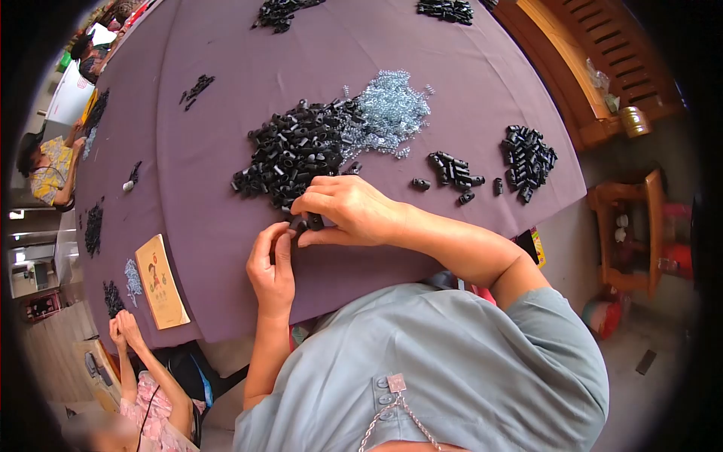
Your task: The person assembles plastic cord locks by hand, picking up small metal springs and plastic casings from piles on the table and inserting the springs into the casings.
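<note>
My left hand [271, 264] and my right hand [348, 212] meet at the front edge of a large pile of black plastic pieces [290, 147]. Small black parts [307, 223] sit between the fingertips of both hands, and the fingers partly cover them. Touching the pile's right side is a heap of small metal springs [392, 109]. To the right of my right hand lie a small group of black cylindrical pieces [452, 170] and a larger group of them [529, 160].
Purple cloth [218, 226] covers the table. A booklet [162, 282] lies at the left, near a co-worker's hands [126, 330]. Another person in yellow [53, 169] sits farther left. More black pieces [282, 11] lie at the far side. A wooden chair [633, 233] stands at the right.
</note>
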The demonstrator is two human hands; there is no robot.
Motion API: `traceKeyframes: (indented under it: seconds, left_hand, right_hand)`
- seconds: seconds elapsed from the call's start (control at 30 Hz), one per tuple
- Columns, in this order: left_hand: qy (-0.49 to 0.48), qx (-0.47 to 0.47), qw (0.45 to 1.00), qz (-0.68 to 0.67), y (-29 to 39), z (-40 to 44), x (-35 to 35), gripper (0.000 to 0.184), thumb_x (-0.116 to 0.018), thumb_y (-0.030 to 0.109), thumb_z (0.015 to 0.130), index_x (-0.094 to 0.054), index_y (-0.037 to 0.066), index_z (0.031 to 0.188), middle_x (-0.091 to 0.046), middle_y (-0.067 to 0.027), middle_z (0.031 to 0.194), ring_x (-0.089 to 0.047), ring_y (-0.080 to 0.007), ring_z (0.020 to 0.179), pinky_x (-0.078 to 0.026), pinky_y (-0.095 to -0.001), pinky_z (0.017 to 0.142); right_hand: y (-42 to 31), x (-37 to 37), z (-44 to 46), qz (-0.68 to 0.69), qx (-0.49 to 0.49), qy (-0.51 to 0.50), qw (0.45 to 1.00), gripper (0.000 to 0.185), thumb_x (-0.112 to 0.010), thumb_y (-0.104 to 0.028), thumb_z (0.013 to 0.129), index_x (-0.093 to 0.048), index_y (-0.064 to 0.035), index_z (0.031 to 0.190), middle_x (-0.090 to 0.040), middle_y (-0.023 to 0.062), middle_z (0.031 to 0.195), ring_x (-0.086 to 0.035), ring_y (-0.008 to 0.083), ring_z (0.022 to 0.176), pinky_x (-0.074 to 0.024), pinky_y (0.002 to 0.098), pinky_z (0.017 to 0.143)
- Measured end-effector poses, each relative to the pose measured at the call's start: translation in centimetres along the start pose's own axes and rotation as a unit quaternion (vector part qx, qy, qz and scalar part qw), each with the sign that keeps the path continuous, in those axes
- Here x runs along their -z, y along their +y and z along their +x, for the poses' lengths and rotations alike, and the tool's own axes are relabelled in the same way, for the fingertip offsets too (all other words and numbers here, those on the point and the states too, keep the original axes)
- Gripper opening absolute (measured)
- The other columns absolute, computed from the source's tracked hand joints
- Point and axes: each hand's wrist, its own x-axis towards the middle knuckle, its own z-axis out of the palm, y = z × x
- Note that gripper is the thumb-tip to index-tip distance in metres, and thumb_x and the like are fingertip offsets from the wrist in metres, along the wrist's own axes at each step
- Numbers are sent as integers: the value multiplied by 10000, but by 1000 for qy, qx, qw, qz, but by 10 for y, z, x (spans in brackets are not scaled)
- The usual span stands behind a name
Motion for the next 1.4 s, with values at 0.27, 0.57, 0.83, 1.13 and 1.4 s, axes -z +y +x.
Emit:
traceKeyframes:
  seconds: [0.27, 0.57, 0.83, 1.13, 1.4]
  left_hand:
    - [-51, -153, 968, 195, -6, 1, -6, 259, -756, 34, 810, -690, 58, 1059, -637, -91, 1009, -628, -260, 885, -527, -351, 757]
    - [-64, -105, 982, 146, -7, 1, -4, 285, -759, -16, 792, -692, 46, 1062, -645, -78, 1031, -612, -209, 883, -512, -306, 756]
    - [-54, -104, 984, 138, -8, 3, -7, 275, -761, 0, 791, -699, 52, 1054, -640, -69, 1014, -606, -202, 839, -512, -306, 735]
    - [-35, -104, 984, 139, -12, 2, -7, 258, -778, 43, 783, -700, 67, 1029, -638, -61, 996, -629, -216, 803, -537, -320, 679]
    - [-31, -101, 988, 116, -11, 3, -6, 286, -759, -18, 782, -692, 43, 1053, -651, -65, 1093, -593, -161, 789, -520, -277, 710]
  right_hand:
    - [-5, 9, -1, -53, 8, -30, 998, 394, -809, -289, 771, -632, -28, 1007, -595, 73, 806, -576, 272, 757, -495, 395, 642]
    - [-13, 45, -58, -206, -82, -30, 975, 303, -799, -170, 734, -641, -76, 974, -604, 54, 903, -585, 260, 914, -476, 398, 812]
    - [0, 73, -80, -316, -169, -14, 933, 316, -793, -194, 753, -640, -69, 1000, -615, 73, 1044, -570, 281, 1071, -457, 433, 916]
    - [-2, 75, -83, -315, -183, -28, 931, 283, -763, -181, 796, -654, -57, 1026, -615, 90, 1090, -571, 316, 1078, -461, 449, 922]
    - [0, 76, -79, -337, -179, -9, 924, 286, -701, -65, 799, -646, -57, 1080, -619, 94, 1078, -582, 311, 1060, -468, 436, 919]
